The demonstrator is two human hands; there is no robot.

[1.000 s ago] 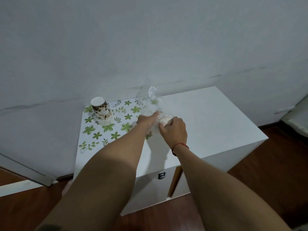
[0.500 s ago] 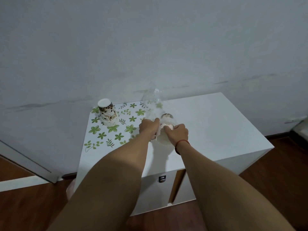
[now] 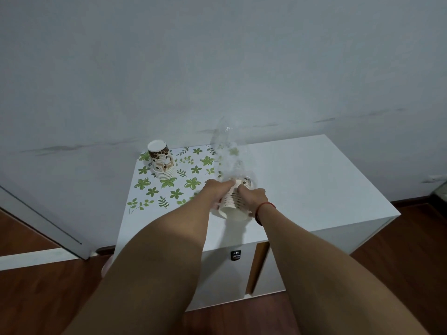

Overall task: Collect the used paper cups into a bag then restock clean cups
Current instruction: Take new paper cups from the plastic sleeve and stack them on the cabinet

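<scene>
Both my hands grip one stack of patterned paper cups [image 3: 232, 204] lying tilted over the middle of the white cabinet top [image 3: 302, 180], open mouth toward me. My left hand [image 3: 216, 191] holds its left side, my right hand [image 3: 254, 198] its right side. A clear plastic bag [image 3: 229, 151] rises from the far end of that stack and covers its tip. A second stack of cups [image 3: 161, 162], brown and white, stands upside down at the back left on the leaf-patterned mat [image 3: 169, 182].
The cabinet stands against a grey wall [image 3: 217, 68]. Its front has a small lock [image 3: 235, 255] and a door ajar with a wooden edge [image 3: 258, 267]. Dark wood floor [image 3: 36, 298] lies on both sides.
The stack of cups has come further out of the clear bag toward me, showing more of its ribbed side and open mouth. Both hands stay on it.
</scene>
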